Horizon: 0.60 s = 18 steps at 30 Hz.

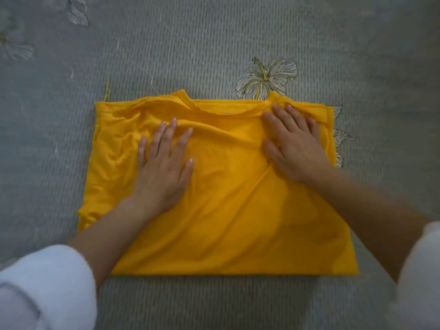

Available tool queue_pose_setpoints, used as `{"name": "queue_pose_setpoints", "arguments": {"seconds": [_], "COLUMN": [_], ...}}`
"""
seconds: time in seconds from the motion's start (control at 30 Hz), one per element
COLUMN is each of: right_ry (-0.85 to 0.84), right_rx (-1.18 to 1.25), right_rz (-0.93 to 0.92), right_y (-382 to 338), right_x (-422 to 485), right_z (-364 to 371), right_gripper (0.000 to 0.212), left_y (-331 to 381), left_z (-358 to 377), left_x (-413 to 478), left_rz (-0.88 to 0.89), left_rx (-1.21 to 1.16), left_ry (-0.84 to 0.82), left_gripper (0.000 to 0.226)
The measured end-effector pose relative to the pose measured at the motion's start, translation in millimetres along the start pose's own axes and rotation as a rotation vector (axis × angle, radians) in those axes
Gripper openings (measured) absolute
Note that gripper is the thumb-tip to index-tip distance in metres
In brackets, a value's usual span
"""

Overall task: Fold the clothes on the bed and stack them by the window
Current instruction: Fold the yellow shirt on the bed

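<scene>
We cannot read the small reddish label (227, 113) at the neckline of the yellow shirt (226, 210); it is too small. The shirt covers part of the flower print (266, 78) and the leaf prints (340, 135) on the bedspread (214, 32). The left hand (164, 167) and right hand (295, 144) hide the cloth beneath them. The left sleeve (45, 287) and right sleeve (419, 277) are blurred and cut off by the view's edges.

Shirt (226, 198): uniform saturated yellow-orange, unpatterned, with a small reddish mark (227, 113) at the inner neckline; bedspread (214, 32): muted grey, covered in fine pale ribbed lines; flower print (266, 78): white petals veined in dark outline, yellow-green centre and stem; leaf prints (340, 135): the same white with dark outline; sleeves (45, 287): plain, pale bluish white.
</scene>
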State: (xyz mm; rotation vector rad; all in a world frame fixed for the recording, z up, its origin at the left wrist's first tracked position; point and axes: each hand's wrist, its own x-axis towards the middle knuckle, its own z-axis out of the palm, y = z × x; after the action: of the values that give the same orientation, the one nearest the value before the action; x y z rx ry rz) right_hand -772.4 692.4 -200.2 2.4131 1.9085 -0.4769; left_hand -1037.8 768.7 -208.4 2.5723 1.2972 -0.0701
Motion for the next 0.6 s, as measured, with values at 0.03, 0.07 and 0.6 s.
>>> {"name": "queue_pose_setpoints", "arguments": {"seconds": [0.03,0.07,0.6], "right_ry": [0.004,0.013,0.087], "right_rx": [0.015,0.028,-0.006], "right_rz": [0.025,0.057,-0.064], "right_y": [1.8,3.1,39.1], "right_x": [5.9,9.1,-87.4], "right_z": [-2.4,-4.7,15.7], "right_gripper": [0.058,0.059,0.064], "left_y": [6.1,10.6,4.0], "left_z": [-1.4,-1.6,31.4], "left_x": [14.9,30.2,-52.9], "left_rz": [0.001,-0.007,-0.171], "left_rx": [-0.006,-0.014,-0.003], "left_ry": [-0.02,-0.052,0.136], "left_gripper": [0.058,0.056,0.059]}}
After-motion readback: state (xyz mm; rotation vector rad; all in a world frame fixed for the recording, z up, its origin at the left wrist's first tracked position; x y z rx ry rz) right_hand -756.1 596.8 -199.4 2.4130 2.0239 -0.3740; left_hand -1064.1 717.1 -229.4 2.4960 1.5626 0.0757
